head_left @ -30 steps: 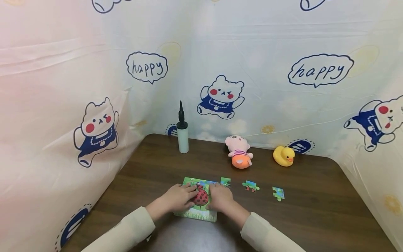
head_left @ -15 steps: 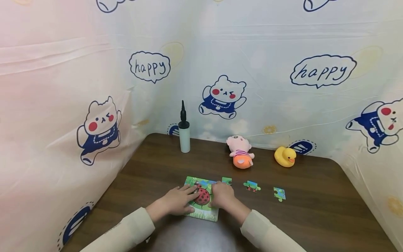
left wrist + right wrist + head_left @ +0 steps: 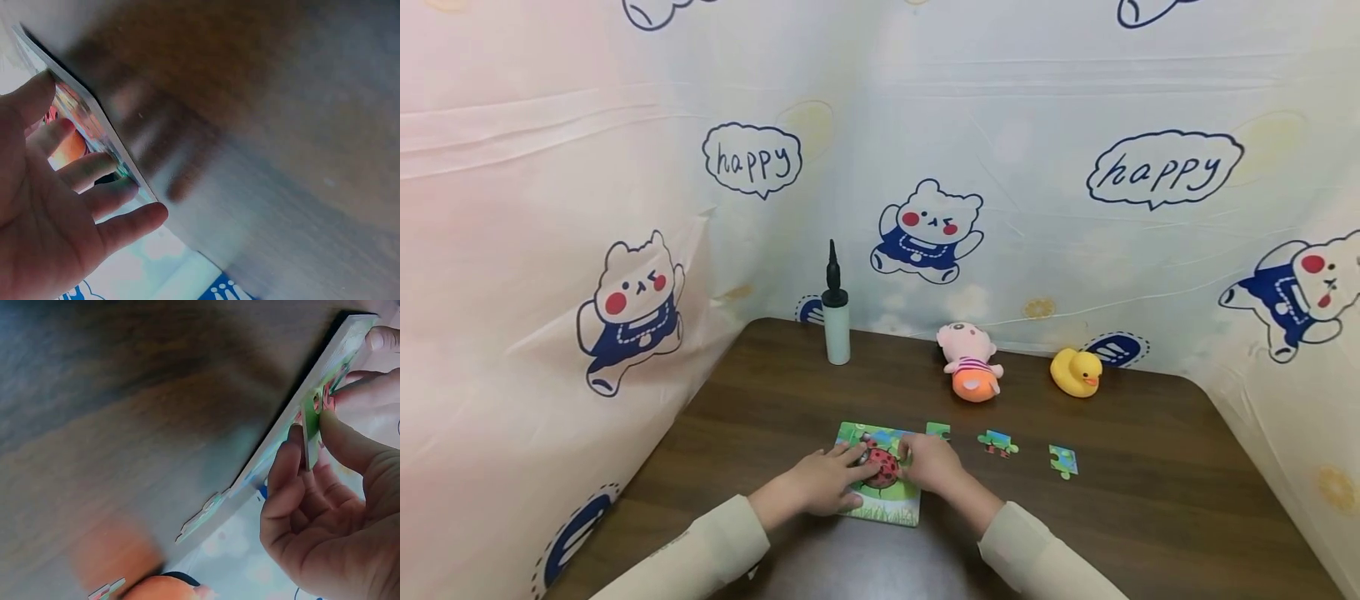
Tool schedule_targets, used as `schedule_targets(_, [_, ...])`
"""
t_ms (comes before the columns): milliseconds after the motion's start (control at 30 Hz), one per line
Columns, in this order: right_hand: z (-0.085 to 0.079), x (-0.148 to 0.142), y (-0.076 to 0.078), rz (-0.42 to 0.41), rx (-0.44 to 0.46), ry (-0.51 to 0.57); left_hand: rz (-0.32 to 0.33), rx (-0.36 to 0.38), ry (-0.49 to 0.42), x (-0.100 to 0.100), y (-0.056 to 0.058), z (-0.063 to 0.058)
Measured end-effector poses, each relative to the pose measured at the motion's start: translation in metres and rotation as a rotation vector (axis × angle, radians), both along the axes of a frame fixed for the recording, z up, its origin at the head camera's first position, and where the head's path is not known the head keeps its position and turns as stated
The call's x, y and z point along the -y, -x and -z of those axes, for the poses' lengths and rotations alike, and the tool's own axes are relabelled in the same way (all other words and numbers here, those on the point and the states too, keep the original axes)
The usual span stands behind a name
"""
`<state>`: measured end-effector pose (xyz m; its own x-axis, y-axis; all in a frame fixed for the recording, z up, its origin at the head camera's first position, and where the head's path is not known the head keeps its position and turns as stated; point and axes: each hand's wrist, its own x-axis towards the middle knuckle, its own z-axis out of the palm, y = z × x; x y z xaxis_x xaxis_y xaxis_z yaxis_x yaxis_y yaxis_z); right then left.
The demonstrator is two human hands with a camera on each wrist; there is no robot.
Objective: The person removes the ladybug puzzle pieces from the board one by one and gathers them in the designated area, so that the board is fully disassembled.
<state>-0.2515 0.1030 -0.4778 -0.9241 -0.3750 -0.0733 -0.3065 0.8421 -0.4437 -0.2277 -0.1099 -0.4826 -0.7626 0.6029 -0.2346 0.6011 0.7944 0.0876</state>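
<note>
A flat jigsaw puzzle (image 3: 883, 510) with a red ladybug on a green ground lies near the table's front. Over its left side rests my left hand (image 3: 822, 483), fingers straight and spread, the index finger reaching onto the ladybug. In the left wrist view, the fingertips of the left hand (image 3: 69, 194) lie along the puzzle's edge. At the puzzle's right side, my right hand (image 3: 931, 463) pinches a green puzzle piece (image 3: 311, 432) between thumb and fingers. That piece stands tilted up from the board in the right wrist view; the hand hides it in the head view.
Three loose puzzle pieces lie to the right: one partly behind the right hand (image 3: 938, 430), a middle one (image 3: 997, 442) and a far one (image 3: 1063, 461). Further back are a hand pump (image 3: 837, 333), a plush toy (image 3: 972, 367) and a rubber duck (image 3: 1077, 372). A printed curtain (image 3: 1030, 100) surrounds the table (image 3: 1150, 500).
The left hand's index finger now reaches slightly further across the ladybug. The right hand has shifted a little right, baring more of the puzzle's right edge. The loose pieces stay put.
</note>
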Motion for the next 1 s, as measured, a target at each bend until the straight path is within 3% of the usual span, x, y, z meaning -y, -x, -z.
schedule_targets(367, [-0.009, 0.0, -0.001, -0.108, -0.055, 0.005, -0.007, 0.013, 0.001, 0.0, -0.002, -0.003])
schedule_targets(500, [-0.008, 0.0, -0.001, -0.098, -0.056, -0.012, -0.003, 0.037, -0.009, -0.002, -0.003, 0.0])
schedule_targets(700, [-0.008, 0.0, -0.001, -0.07, -0.051, -0.017, 0.042, 0.022, 0.055, -0.008, -0.006, 0.0])
schedule_targets(1000, [-0.014, 0.0, 0.0, -0.07, -0.072, 0.004, 0.022, 0.032, 0.065, -0.01, -0.008, -0.003])
